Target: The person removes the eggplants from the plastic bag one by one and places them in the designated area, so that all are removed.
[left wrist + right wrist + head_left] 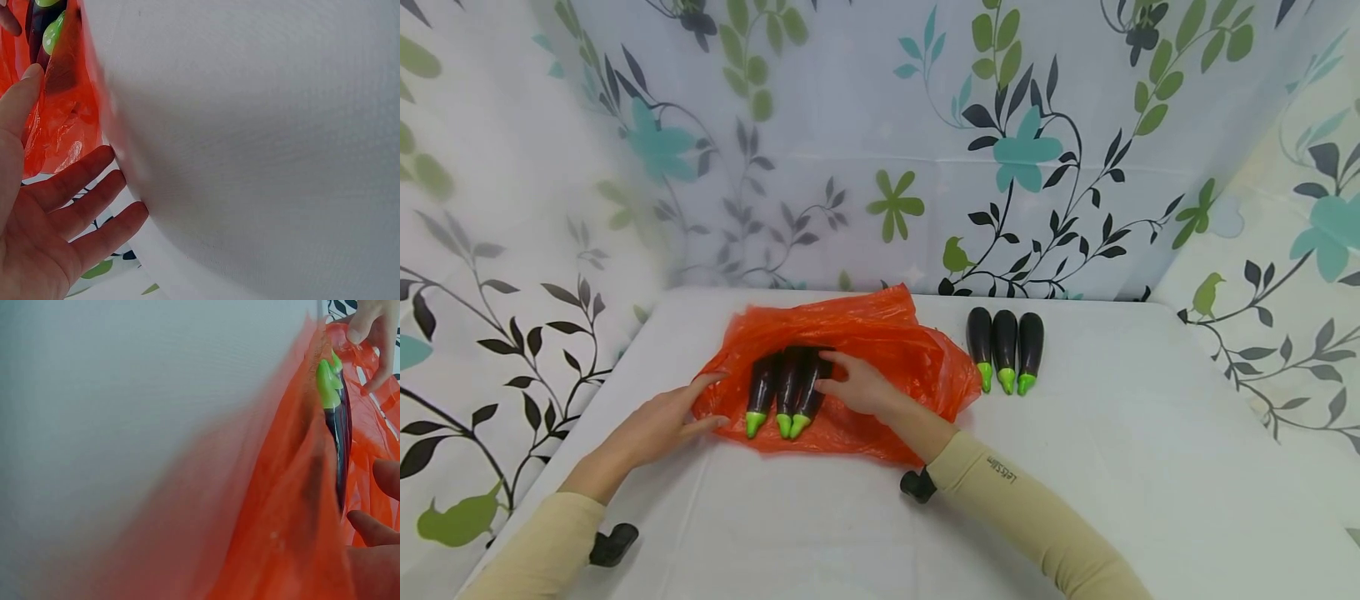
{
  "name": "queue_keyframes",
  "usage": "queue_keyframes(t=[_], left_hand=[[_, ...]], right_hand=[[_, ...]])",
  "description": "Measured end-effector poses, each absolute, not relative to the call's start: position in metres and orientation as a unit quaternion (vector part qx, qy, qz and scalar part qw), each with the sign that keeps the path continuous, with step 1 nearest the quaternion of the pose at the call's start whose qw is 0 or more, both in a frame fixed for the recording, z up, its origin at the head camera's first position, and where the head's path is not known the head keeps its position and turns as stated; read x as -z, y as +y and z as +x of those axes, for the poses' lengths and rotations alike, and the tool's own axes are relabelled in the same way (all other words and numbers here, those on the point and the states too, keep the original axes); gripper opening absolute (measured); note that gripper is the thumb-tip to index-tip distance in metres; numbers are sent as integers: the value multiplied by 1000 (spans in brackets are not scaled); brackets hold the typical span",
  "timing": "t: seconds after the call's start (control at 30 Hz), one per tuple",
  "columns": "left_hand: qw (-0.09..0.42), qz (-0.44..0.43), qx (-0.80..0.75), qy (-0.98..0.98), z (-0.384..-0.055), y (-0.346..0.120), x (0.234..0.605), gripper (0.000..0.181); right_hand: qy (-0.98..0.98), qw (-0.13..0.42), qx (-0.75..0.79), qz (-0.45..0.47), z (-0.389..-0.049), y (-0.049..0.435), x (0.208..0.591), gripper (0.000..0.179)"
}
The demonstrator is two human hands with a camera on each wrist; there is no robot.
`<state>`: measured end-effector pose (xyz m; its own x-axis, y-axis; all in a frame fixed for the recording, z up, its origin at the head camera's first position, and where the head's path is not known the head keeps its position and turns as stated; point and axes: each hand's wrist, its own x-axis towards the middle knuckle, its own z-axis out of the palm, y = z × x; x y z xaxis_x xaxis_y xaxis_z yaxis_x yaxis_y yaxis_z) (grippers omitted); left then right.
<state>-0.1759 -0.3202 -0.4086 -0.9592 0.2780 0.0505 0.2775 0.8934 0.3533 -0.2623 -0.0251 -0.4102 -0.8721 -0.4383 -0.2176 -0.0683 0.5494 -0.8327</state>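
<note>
A red plastic bag point(857, 437) lies spread on the table with its mouth toward me. Inside it, three dark eggplants point(762, 385) with bright green stems lie side by side, their upper ends hidden under the bag. My left hand point(658, 425) is at the bag's left edge, thumb and fingers apart; the left wrist view shows its fingers point(94, 237) extended beside the plastic. My right hand point(859, 387) reaches over the bag, its fingertips at the rightmost bagged eggplant point(812, 387). In the right wrist view its fingers point(372, 528) are spread near an eggplant point(337, 437).
Right of the bag, three more eggplants point(1004, 337) lie in a row on the white table point(1120, 467), stems toward me. A curtain point(820, 150) printed with leaves and flowers hangs behind the table. Dark wrist-camera pieces point(613, 544) show at both wrists.
</note>
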Motion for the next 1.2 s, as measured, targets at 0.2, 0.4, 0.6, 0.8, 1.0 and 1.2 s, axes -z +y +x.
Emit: queue_keyframes(t=[0.2, 0.4, 0.6, 0.8, 1.0, 1.2], left_hand=[[2, 139, -182, 973, -175, -321, 410, 68], [5, 135, -181, 974, -175, -319, 410, 69], [4, 136, -181, 974, -175, -318, 408, 70], [6, 135, -180, 974, -176, -318, 408, 71], [8, 136, -178, 974, -176, -320, 409, 71], [9, 136, -181, 974, -176, -320, 409, 70]], right_hand=[[850, 217, 452, -162, -262, -28, 412, 58], [853, 222, 439, -176, -259, -28, 412, 59], [855, 229, 423, -195, -258, -29, 411, 61], [859, 229, 407, -211, -257, -29, 410, 61], [857, 230, 410, -212, -255, -30, 409, 61], [853, 226, 427, -196, -255, -32, 411, 60]])
